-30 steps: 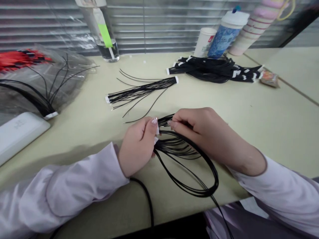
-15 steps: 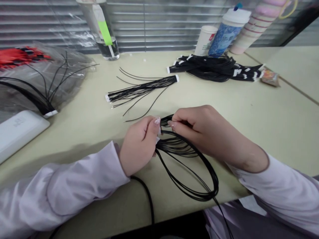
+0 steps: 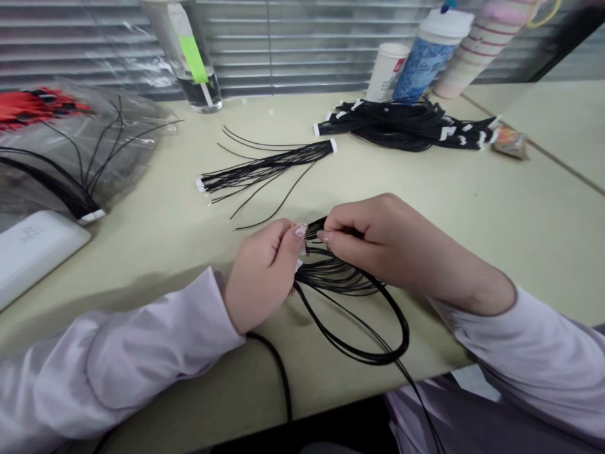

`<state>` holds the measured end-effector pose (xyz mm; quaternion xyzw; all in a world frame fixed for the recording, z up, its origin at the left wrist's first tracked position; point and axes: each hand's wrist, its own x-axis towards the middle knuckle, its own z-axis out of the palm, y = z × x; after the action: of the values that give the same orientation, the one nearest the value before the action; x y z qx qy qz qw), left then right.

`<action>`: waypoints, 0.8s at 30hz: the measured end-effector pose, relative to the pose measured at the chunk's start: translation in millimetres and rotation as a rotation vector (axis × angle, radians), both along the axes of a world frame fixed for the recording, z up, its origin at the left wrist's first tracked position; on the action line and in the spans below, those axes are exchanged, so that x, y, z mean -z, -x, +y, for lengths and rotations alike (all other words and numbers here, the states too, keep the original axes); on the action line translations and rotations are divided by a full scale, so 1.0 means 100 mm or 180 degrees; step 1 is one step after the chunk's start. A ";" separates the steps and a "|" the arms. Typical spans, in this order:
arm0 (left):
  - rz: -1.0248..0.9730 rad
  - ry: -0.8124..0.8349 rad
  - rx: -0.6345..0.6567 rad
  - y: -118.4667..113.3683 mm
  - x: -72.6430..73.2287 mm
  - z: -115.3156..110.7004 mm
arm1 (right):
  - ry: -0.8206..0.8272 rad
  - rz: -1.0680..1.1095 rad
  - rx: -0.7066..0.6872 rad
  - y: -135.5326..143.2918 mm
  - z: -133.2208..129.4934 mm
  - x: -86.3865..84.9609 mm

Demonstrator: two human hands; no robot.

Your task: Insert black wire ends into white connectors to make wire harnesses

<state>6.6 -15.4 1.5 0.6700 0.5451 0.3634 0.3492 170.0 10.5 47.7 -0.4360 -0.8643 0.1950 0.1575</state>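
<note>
In the head view, a black wire harness (image 3: 404, 337) with white connectors hangs looped between my hands above the table. My left hand (image 3: 267, 271) is closed around its white connector end (image 3: 299, 265), thumb pressed on top; most of the connector is hidden by the fingers. Close to the right of it, my right hand (image 3: 368, 243) pinches the black wires with thumb and forefinger. Behind the hands lies another bundle of black wires (image 3: 269, 165), with a white connector at each end and several loose wires fanned out.
A pile of black harnesses (image 3: 397, 126) lies at the back, near a small packet (image 3: 510, 142). Behind stand a white cup (image 3: 387, 72), a blue tumbler (image 3: 425, 60), a pink bottle (image 3: 482, 50) and a clear bottle (image 3: 203, 82). At left are a plastic bag (image 3: 137, 151) and a white device (image 3: 42, 255).
The hanging wire loop has risen slightly and drawn in a little. Both hands keep their grip in nearly the same place, and the view has shifted slightly.
</note>
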 end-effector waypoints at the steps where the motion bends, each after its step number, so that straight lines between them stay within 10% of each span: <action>1: 0.0017 -0.0018 -0.0001 0.00 0.00 0.00 | 0.0008 -0.0005 0.0009 0.00 0.00 0.00; 24: -0.0391 0.0348 -0.0062 -0.01 0.02 0.02 | -0.0275 0.0448 0.0160 0.08 -0.03 0.16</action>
<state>7.4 -13.8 -0.8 0.6210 0.5482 0.3768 0.4145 161.6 7.1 31.4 -0.4356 -0.8475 0.1837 0.2414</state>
